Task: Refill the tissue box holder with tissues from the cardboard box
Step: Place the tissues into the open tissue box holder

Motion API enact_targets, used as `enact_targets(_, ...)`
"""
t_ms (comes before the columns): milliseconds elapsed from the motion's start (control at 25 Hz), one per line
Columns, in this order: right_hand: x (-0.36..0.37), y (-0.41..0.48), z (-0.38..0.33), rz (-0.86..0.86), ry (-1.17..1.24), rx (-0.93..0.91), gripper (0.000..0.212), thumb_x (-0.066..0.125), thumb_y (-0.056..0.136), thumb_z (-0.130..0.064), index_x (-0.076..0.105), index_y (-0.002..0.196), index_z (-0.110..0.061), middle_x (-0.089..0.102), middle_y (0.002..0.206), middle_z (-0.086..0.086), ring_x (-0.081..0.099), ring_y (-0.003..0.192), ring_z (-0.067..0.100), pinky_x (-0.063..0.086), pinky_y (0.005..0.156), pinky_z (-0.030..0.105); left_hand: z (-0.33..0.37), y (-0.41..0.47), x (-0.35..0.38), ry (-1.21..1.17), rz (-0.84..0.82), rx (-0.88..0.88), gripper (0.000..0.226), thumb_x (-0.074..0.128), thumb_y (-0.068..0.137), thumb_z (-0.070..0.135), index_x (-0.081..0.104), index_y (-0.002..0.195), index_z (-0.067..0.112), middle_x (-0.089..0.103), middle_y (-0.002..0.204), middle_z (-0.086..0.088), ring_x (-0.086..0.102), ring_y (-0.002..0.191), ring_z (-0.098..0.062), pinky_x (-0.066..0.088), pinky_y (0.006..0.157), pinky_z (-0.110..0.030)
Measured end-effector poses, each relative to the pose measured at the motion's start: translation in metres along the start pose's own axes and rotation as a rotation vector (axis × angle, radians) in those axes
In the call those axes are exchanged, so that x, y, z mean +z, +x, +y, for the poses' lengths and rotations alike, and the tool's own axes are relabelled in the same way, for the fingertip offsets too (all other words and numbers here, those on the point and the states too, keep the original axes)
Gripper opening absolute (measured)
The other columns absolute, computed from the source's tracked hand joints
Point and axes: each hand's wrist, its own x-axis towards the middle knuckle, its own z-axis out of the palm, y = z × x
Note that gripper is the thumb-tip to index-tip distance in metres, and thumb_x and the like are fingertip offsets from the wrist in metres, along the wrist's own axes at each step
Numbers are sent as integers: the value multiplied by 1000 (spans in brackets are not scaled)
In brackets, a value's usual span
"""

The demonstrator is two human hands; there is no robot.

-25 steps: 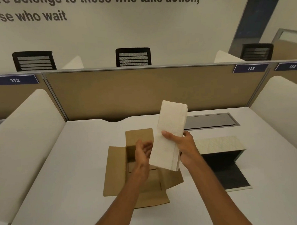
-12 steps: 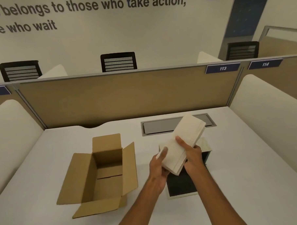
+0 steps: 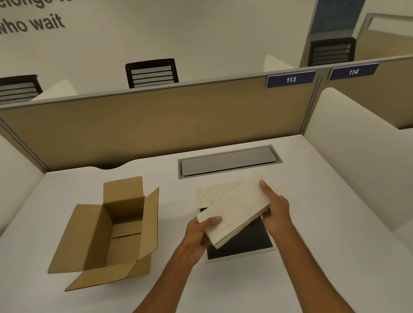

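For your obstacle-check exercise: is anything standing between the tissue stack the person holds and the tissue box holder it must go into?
Nothing visible does. The tissue stack, held by the left hand and right hand, is directly over the tissue box holder, whose dark opening faces the person. The cardboard box sits off to the left.

White tabletop (image 3: 322,222) with recessed grey cable flap (image 3: 228,160). Tan partition (image 3: 152,125), metal-edged, with blue plates 113 (image 3: 291,79) and 114 (image 3: 353,72). White side dividers (image 3: 356,149). Three black mesh-backed chairs (image 3: 151,73) beyond. Cream wall (image 3: 195,26) with dark lettering.
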Motion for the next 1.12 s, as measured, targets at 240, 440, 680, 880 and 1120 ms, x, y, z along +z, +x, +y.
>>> enact_targets(240,-33,-8,-4,-150,-303,110,25,76,77,-18,64,98,-10,66,109,15,59,105,31,55,83,39,-3,15,-29,-11,55,-76,44,77,69,1,65,111,2,71,107,-16,66,97,-31,56,82,-39)
enact_targets(440,-46,-18,12,-66,-341,230,21,76,77,-12,64,91,-6,66,96,13,60,89,26,53,76,37,-6,19,-40,70,88,-231,42,80,64,0,66,105,-2,70,100,-18,66,87,-31,57,61,-32)
enact_targets(680,-60,-10,28,16,-310,302,27,77,76,-12,62,95,-1,65,94,16,60,86,28,52,83,41,-12,35,-40,207,120,-301,60,89,53,8,67,109,-2,70,111,-19,65,105,-35,56,87,-41)
enact_targets(880,-58,16,26,3,-467,286,27,77,78,-20,60,92,-4,64,90,11,58,81,23,51,78,35,-16,61,-31,353,201,-312,88,92,38,29,60,117,4,63,117,-16,61,107,-32,50,73,-35)
enact_targets(1120,-62,46,31,-6,-631,303,32,73,81,-23,54,100,-5,58,86,8,54,86,24,46,100,43,-20,61,-18,383,298,-309,76,89,61,19,46,119,-2,58,114,-15,60,90,-26,52,66,-34)
